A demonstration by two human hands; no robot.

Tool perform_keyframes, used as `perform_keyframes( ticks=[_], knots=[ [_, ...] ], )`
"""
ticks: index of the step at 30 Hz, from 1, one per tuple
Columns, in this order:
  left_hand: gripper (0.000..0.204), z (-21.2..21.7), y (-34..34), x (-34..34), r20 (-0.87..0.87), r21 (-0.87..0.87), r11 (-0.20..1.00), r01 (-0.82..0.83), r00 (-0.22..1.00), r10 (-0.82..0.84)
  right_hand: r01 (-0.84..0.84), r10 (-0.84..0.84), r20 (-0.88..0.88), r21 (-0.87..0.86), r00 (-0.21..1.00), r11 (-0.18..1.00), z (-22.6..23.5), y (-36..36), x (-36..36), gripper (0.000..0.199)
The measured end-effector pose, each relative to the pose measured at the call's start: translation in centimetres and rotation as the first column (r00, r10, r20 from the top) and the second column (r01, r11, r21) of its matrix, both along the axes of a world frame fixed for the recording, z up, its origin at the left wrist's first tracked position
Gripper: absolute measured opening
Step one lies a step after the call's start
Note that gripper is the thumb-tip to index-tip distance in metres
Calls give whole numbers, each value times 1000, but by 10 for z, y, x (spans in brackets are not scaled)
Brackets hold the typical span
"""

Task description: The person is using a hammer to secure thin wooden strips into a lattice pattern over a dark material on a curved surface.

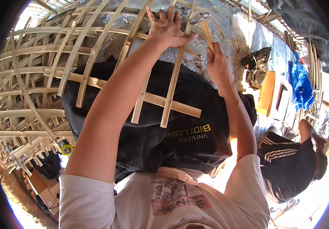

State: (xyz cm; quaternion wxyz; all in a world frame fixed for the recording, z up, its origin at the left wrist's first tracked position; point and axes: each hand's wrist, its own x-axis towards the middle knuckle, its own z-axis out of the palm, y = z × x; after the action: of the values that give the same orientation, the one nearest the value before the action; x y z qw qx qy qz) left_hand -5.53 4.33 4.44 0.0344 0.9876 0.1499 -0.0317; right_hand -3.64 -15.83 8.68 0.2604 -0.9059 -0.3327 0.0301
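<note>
My left hand (168, 26) presses flat, fingers spread, on the bamboo strip lattice (76, 49) near the top centre. My right hand (218, 65) grips the wooden handle of a hammer (200, 20), whose metal head sits just right of my left fingers, close to a vertical bamboo strip (174, 87). A short cross strip (172, 105) lies across two vertical strips over a black cloth (153, 141) draped on my lap.
The curved bamboo frame spreads to the left and upward over silver foil sheeting (225, 34). Another person in a black shirt with white stripes (286, 160) sits at lower right. A blue bag (300, 84) and an orange board (267, 93) lie at right. Cardboard (42, 187) lies lower left.
</note>
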Motion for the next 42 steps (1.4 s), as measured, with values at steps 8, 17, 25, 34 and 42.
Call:
perform_keyframes(
  ticks=[8, 17, 25, 34, 42],
  knots=[
    [111, 8, -4, -2, -51, 35, 999, -20, 998, 22, 15, -15, 1, -46, 1000, 999, 2, -2, 1, 14],
    [109, 18, -4, -8, -54, 6, 1000, -19, 998, 19, 35, -30, 192, -20, 981, 999, 21, -2, -2, 17],
    [106, 25, 2, 2, -39, -196, 979, 51, 997, -60, 124, -124, -4, 10, 992, 992, 21, -7, 7, 16],
    [112, 31, 1, -11, 61, -268, 963, 12, 998, 5, 111, -112, 14, 63, 994, 992, 19, -3, 10, 17],
    [90, 32, -6, -18, -30, -371, 928, -24, 999, 14, 126, -127, -30, -39, 991, 991, 24, -5, 11, 16]
  ],
)
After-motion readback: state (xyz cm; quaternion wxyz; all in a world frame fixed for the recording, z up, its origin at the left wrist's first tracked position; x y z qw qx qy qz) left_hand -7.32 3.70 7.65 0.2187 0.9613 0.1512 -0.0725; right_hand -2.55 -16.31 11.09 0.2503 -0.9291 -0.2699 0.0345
